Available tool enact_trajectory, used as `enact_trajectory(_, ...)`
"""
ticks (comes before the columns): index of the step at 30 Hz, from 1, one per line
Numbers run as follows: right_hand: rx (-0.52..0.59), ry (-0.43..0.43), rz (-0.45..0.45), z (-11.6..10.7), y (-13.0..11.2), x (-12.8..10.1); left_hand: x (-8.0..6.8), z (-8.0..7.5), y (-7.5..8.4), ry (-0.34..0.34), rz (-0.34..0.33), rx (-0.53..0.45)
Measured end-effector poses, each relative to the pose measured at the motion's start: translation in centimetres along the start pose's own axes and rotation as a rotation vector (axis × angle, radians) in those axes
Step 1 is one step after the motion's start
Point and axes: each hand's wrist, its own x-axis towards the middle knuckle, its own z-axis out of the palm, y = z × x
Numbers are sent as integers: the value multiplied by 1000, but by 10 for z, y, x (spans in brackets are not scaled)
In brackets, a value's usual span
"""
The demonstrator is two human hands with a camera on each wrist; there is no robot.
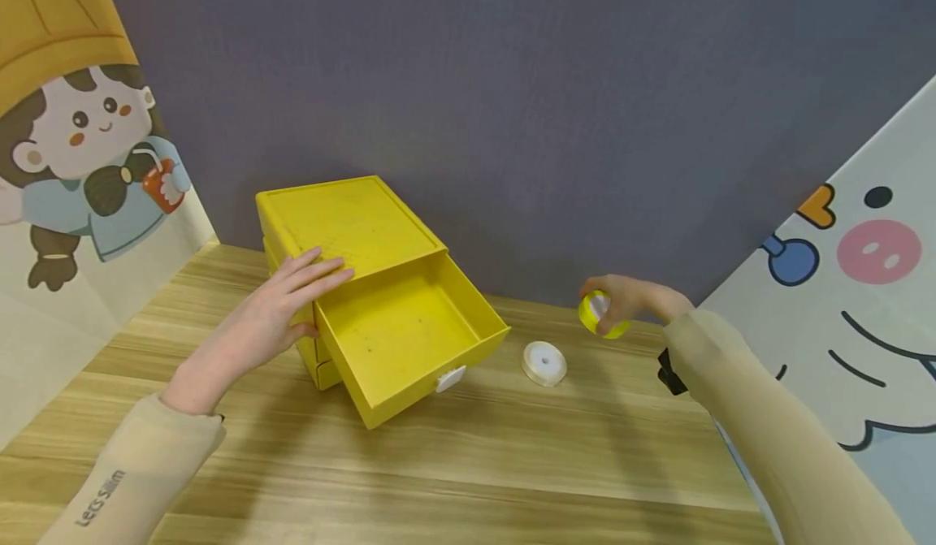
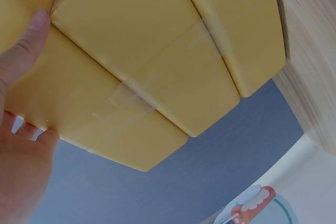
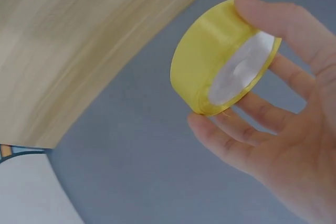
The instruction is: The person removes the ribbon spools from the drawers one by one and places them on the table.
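Note:
A yellow drawer cabinet (image 1: 351, 220) stands on the wooden table, its top drawer (image 1: 398, 326) pulled far out, with nothing inside. My left hand (image 1: 292, 293) rests on the cabinet's near left corner. Its fingers lie fairly straight over the top, while the thumb touches the side, as the left wrist view also shows. To the right, my right hand (image 1: 627, 300) holds a roll of yellow ribbon (image 3: 202, 59) above the table. Thumb and fingers pinch the roll by its rim, and its white core faces the palm. A pale roll of ribbon (image 1: 544, 365) lies flat between drawer and right hand.
The drawer front has a white handle (image 1: 450, 378) and juts over the table (image 1: 512, 472). A grey wall (image 1: 512, 106) rises behind. Cartoon-printed panels stand at the left (image 1: 73, 326) and right (image 1: 826, 301). Clear tape (image 2: 134, 95) crosses the cabinet's side.

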Motion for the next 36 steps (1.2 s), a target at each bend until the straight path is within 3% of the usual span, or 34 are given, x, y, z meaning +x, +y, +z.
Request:
enact_trajectory(16, 183, -7, 72, 44, 38, 6, -1, -1, -2, -17, -13, 12)
enact_trajectory(21, 206, 4, 53, 63, 46, 13, -1, 0, -1, -18, -15, 15)
enact_trajectory(27, 230, -7, 111, 82, 52, 18, -2, 2, 0, -25, -14, 23)
enact_trajectory(36, 260, 24, 114, 97, 60, 28, -1, 1, 1, -20, -15, 36)
